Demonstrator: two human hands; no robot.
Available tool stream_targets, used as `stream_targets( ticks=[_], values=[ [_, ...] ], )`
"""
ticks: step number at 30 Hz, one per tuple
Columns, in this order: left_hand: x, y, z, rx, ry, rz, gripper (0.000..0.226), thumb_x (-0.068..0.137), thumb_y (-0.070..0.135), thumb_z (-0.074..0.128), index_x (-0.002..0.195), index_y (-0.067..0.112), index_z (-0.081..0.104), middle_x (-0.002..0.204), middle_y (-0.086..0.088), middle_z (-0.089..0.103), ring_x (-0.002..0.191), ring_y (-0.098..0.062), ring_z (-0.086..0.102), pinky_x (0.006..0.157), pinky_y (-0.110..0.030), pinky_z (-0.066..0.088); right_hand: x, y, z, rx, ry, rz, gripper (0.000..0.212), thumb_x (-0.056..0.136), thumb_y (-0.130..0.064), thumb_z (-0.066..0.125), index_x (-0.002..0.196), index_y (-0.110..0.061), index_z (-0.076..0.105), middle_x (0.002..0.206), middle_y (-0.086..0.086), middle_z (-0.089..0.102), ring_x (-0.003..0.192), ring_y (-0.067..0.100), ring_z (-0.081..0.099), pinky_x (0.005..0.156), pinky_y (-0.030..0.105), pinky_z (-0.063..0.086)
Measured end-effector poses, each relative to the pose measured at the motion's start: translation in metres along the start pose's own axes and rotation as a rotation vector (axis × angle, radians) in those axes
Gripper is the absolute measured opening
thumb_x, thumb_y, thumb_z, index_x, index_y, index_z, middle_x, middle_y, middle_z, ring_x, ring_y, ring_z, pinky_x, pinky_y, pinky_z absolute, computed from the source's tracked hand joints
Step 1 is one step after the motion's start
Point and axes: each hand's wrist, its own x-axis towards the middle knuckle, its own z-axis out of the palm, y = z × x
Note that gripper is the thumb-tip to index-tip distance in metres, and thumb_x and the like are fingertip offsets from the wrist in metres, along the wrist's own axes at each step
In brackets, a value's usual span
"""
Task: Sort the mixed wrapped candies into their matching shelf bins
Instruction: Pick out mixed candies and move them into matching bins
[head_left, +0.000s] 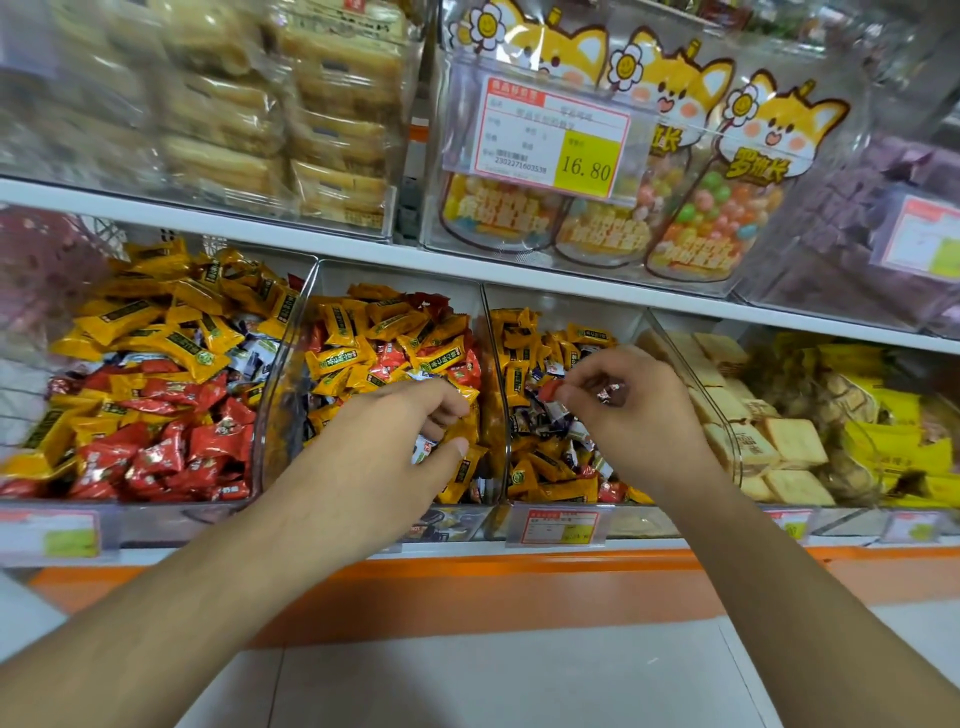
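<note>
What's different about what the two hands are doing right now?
The left hand reaches down into the middle bin, fingers curled among yellow-wrapped candies; the right hand is lifted above the next bin, pinching a small red-wrapped candy at its fingertips. The left grabs at a pile; the right holds a single piece. Both hands are bare and work over mixed candy bins.

Far left on the upper shelf, stacked bread packs (332, 130). Right of those, fox-print candy pouches (727, 171) behind a price tag (553, 137) reading 16.80. Lower right, square biscuits (779, 441) beside yellow snack packs (883, 415). Nearest, pale floor tiles (493, 686).
</note>
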Motion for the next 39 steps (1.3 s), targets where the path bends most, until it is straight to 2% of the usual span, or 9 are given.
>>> stream_targets(
  ticks=[4,10,14,17,21,25,28,33,39],
  values=[
    [-0.001,0.012,-0.005,-0.195,0.005,0.027,0.06,0.091,0.042,0.071,0.144,0.049,0.046,0.125,0.029,0.059,0.108,0.011,0.06,0.086,-0.019,0.056,-0.02,-0.047,0.002,0.279,-0.162,-0.017,0.008,0.092,-0.021,0.078,0.085,-0.026,0.078,0.089,-0.006,0.073,0.082,0.008,0.067,0.075,0.029,0.053],
    [0.0,0.0,-0.007,0.049,0.155,-0.037,0.03,0.095,0.031,0.069,0.124,0.042,0.067,0.095,0.022,0.07,0.083,0.007,0.065,0.075,-0.005,0.048,-0.01,-0.041,0.013,0.234,-0.101,-0.004,0.015,0.1,-0.021,0.068,0.099,-0.03,0.079,0.1,-0.018,0.074,0.1,-0.003,0.065,0.087,0.021,0.053],
    [0.0,-0.02,-0.002,0.242,-0.024,-0.114,0.064,0.095,0.03,0.067,0.153,0.036,0.04,0.153,0.009,0.046,0.13,-0.017,0.054,0.107,-0.028,0.043,0.008,-0.002,0.021,-0.075,-0.09,-0.062,0.032,0.102,-0.011,0.062,0.128,-0.027,0.071,0.131,-0.012,0.064,0.114,0.003,0.059,0.095,0.023,0.052],
    [-0.001,-0.017,0.003,0.22,-0.056,-0.079,0.058,0.096,0.031,0.066,0.149,0.035,0.044,0.152,0.014,0.044,0.138,-0.011,0.044,0.11,-0.027,0.039,0.012,0.017,0.032,-0.114,-0.33,-0.078,0.039,0.105,-0.013,0.059,0.139,-0.03,0.065,0.149,-0.011,0.056,0.131,0.008,0.052,0.102,0.014,0.04],
    [0.001,-0.012,0.008,0.199,-0.082,-0.07,0.049,0.097,0.031,0.063,0.144,0.037,0.049,0.147,0.017,0.046,0.11,-0.001,0.05,0.092,-0.017,0.036,0.016,0.035,0.044,-0.348,-0.25,-0.156,0.021,0.099,-0.031,0.065,0.118,-0.032,0.076,0.13,-0.012,0.068,0.132,0.017,0.052,0.114,0.052,0.042],
    [0.002,-0.012,0.01,0.186,-0.079,-0.079,0.039,0.097,0.03,0.065,0.134,0.035,0.057,0.139,0.018,0.052,0.094,0.003,0.052,0.084,-0.013,0.035,0.02,0.04,0.042,-0.469,-0.099,-0.13,0.016,0.097,-0.037,0.066,0.092,-0.028,0.079,0.1,-0.008,0.072,0.107,0.02,0.06,0.105,0.045,0.047],
    [0.002,-0.01,0.01,0.17,-0.084,-0.078,0.033,0.096,0.03,0.066,0.128,0.036,0.06,0.131,0.021,0.052,0.076,0.008,0.057,0.071,-0.007,0.034,0.022,0.037,0.046,-0.354,-0.065,-0.149,0.01,0.095,-0.032,0.072,0.101,-0.028,0.08,0.108,-0.005,0.069,0.11,0.018,0.058,0.117,0.047,0.035],
    [-0.002,-0.006,0.008,0.149,-0.075,-0.096,0.029,0.095,0.032,0.066,0.123,0.039,0.06,0.127,0.024,0.052,0.086,-0.013,0.066,0.083,-0.027,0.046,0.025,0.022,0.059,-0.289,-0.162,-0.08,0.023,0.097,-0.032,0.072,0.12,-0.03,0.076,0.127,-0.006,0.059,0.125,0.022,0.039,0.114,0.04,0.03],
    [-0.005,-0.007,0.006,0.139,-0.073,-0.108,0.023,0.094,0.032,0.068,0.115,0.04,0.062,0.122,0.027,0.053,0.086,-0.014,0.066,0.083,-0.029,0.05,0.029,0.021,0.065,-0.251,-0.137,-0.023,0.007,0.089,-0.023,0.081,0.092,-0.029,0.079,0.118,-0.007,0.061,0.119,0.022,0.042,0.106,0.038,0.035]
  ],
)
